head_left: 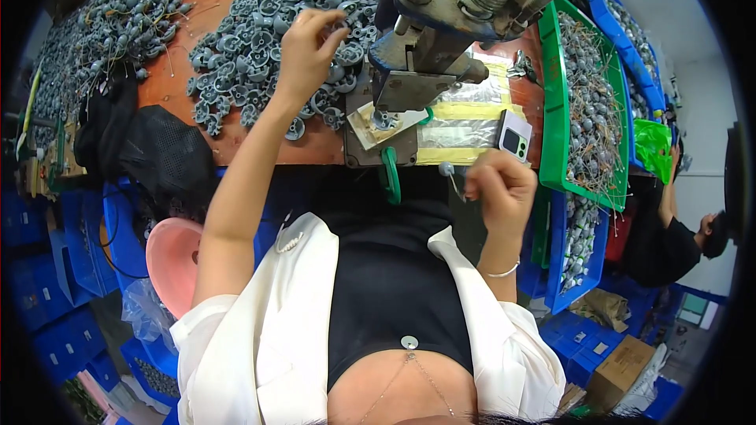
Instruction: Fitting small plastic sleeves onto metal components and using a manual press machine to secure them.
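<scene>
My left hand (311, 51) reaches over the pile of grey plastic shells (264, 27), thumb and forefinger apart with a gap between them; I see nothing held there. My right hand (502, 185) is closed at the table's front edge, its fingers pinching the wire of a small grey ball-shaped part (446, 169), which sticks out to the left. Between the hands stands a metal press (417, 55) with thick screws. Below its head is a pale fixture plate (378, 127) with a grey piece on it. A green handle (390, 177) hangs at the press base.
A second pile of wired grey parts (118, 16) covers the far left. Green (551, 94) and blue (563, 299) bins of parts line the right. A phone (514, 134) lies by the press. A pink basin (169, 260) stands at left. Another person (669, 228) is far right.
</scene>
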{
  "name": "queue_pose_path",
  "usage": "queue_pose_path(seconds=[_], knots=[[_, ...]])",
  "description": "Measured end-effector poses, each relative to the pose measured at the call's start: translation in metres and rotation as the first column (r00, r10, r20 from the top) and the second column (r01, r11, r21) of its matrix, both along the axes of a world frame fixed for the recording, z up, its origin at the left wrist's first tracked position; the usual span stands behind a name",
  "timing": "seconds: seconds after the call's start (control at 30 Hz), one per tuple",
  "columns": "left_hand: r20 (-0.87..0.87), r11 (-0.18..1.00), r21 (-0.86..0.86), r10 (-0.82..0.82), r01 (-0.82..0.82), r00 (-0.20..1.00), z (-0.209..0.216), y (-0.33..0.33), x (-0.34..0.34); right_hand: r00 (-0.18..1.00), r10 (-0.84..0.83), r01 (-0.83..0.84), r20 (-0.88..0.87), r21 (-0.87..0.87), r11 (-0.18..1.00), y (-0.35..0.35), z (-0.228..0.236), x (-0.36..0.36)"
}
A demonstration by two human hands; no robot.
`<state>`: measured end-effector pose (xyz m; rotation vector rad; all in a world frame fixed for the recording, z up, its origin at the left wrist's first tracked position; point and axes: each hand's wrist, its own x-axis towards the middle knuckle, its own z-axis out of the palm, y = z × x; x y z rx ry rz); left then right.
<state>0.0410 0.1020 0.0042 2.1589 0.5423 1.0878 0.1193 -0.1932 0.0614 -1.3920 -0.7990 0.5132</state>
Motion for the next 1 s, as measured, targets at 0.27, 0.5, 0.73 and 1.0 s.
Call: queue_pose_path(seconds=[0.27,0.5,0.73,1.0], knots=[[0.487,0.191,-0.848,-0.086,0.494,0.869,-0.018,-0.09,-0.079,0.958,0.053,-0.001,0.283,-0.18,0.984,0.049,-0.043,-0.032],[0.467,0.19,-0.866,-0.028,0.463,0.884,-0.013,-0.111,-0.08,0.876,-0.008,0.071,0.482,-0.112,0.991,0.054,-0.042,-0.04],[0.509,0.24,-0.818,-0.119,0.522,0.852,-0.017,-0.115,-0.074,0.848,0.006,0.045,0.53,-0.083,0.996,0.05,-0.039,-0.039],[0.207,0.807,-0.422,-0.357,0.412,0.911,-0.005,-0.131,-0.07,0.961,0.14,-0.186,-0.24,-0.182,0.966,0.045,-0.051,-0.024]])
